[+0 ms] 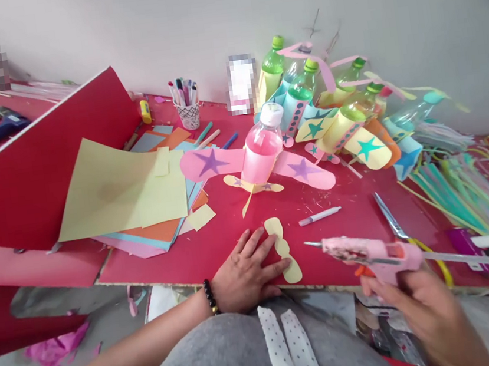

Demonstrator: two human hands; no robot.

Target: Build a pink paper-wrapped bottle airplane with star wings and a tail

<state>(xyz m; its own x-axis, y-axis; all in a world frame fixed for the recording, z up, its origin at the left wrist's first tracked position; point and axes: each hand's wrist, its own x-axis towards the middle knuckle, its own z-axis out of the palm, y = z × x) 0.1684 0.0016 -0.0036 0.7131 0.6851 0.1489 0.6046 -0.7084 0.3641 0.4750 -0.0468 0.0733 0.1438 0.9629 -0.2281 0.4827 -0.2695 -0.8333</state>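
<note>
My left hand (246, 266) lies on the red table with its fingers spread. Its fingertips touch a pale yellow paper cutout (283, 249) with a wavy outline. My right hand (424, 303) is wrapped round the handle of a pink glue gun (371, 250), whose nozzle points left toward the cutout without touching it. A clear glue stick (476, 258) sticks out of the gun's back. Beyond my hands stands a bottle airplane (259, 154) with a white cap, pink paper wings bearing purple stars and a small yellow paper tail.
Coloured paper sheets (124, 186) are stacked at left beside a red upright panel (59, 164). Behind are a pen cup (188, 108) and several bottle airplanes (348, 120). A white pen (320, 216), scissors (390, 215) and paper strips (455, 193) lie at right.
</note>
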